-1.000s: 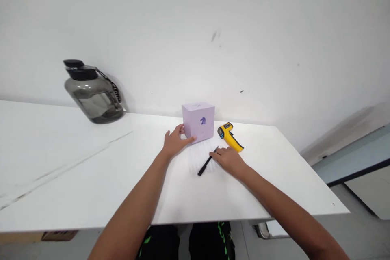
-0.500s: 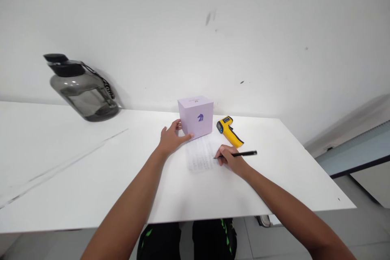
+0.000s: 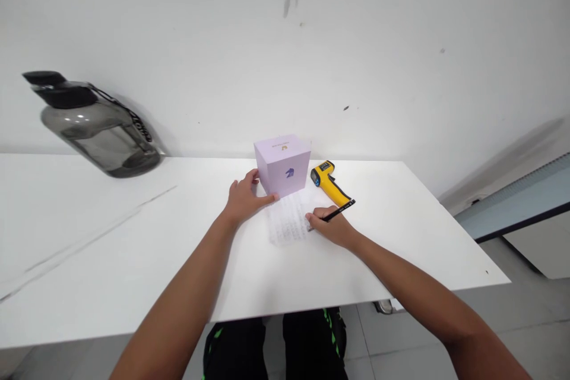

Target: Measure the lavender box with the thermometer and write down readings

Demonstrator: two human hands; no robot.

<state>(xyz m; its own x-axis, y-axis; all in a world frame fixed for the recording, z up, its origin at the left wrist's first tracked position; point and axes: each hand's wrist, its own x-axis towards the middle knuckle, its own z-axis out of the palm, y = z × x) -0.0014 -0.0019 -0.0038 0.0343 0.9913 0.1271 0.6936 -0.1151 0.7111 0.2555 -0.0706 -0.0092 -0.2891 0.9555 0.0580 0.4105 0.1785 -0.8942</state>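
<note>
A light purple box (image 3: 284,173) with a dark blue emblem stands toward the back of the white table. My left hand (image 3: 244,197) grips its lower left corner, thumb along the front bottom edge and fingers at the left side. My right hand (image 3: 330,225) is closed round a black pen (image 3: 342,209), its tip pointing down to the right side of a sheet of paper (image 3: 285,228). Rows of writing on the sheet are too blurred to read. Just beyond my right hand lies a yellow infrared thermometer (image 3: 332,183) with a black trigger.
A large grey see-through water bottle (image 3: 100,136) with a black lid and strap stands at the back left by the wall (image 3: 214,41). The white table (image 3: 111,273) ends at the right, where a light-blue panel (image 3: 512,199) is beyond it.
The pen has turned in my right hand, its rear end now rising away from me. The box is angled slightly differently. The whole view has shifted a little; my left hand stays on the box.
</note>
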